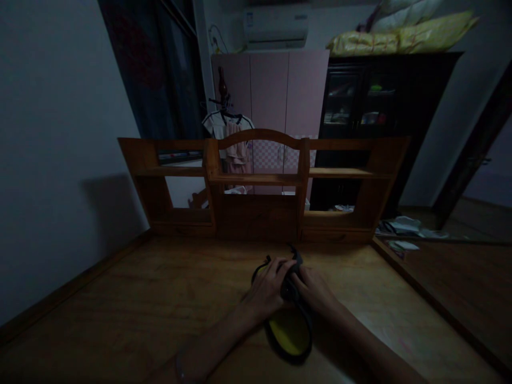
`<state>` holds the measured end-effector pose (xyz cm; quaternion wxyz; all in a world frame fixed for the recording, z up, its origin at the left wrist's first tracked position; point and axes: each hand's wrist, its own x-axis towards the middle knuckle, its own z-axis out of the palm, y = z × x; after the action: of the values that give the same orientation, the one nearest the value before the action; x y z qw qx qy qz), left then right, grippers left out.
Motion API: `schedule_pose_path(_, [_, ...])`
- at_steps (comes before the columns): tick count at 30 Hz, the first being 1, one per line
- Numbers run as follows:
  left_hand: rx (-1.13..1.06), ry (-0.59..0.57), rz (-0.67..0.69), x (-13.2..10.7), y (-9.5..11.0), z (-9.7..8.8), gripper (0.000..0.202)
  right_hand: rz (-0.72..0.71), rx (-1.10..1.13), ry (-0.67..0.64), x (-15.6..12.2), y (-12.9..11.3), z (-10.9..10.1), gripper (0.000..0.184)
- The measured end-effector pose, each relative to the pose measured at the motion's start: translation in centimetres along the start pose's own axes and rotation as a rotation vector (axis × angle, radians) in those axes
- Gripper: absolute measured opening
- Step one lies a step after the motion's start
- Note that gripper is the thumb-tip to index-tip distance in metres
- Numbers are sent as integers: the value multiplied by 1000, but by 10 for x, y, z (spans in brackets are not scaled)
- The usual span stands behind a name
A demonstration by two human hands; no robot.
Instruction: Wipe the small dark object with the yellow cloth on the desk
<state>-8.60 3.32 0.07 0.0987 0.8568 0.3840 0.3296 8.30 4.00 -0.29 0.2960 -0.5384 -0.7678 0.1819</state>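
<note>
A black sandal (291,333) with a yellow insole lies on the wooden bed board, its rounded end toward me. Across its middle, my left hand (269,285) is closed around the dark strap from the left side. My right hand (316,288) pinches the same strap area from the right, its fingertips partly tucked under the band. One loose strap end sticks up beyond the hands. The fingers cover most of the strap, so its fastening is hard to make out in the dim light.
A wooden headboard shelf (256,178) runs along the far edge of the board (120,309). A white wall (68,133) rises at the left, and a raised wooden rail (436,304) borders the right. Beyond stand a pink wardrobe (268,90) and a dark cabinet (400,106).
</note>
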Motion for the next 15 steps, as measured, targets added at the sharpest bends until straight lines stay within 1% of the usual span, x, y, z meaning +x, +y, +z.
schedule_pose_path(5, [-1, 13, 1, 0, 1, 0, 90, -11, 24, 1, 0, -1, -1, 27])
schedule_pose_path(11, [5, 37, 1, 0, 0, 0, 82, 20, -77, 17, 0, -1, -1, 18])
schedule_pose_path(15, [22, 42, -7, -1, 1, 1, 81, 38, -78, 9, 1, -2, -2, 17])
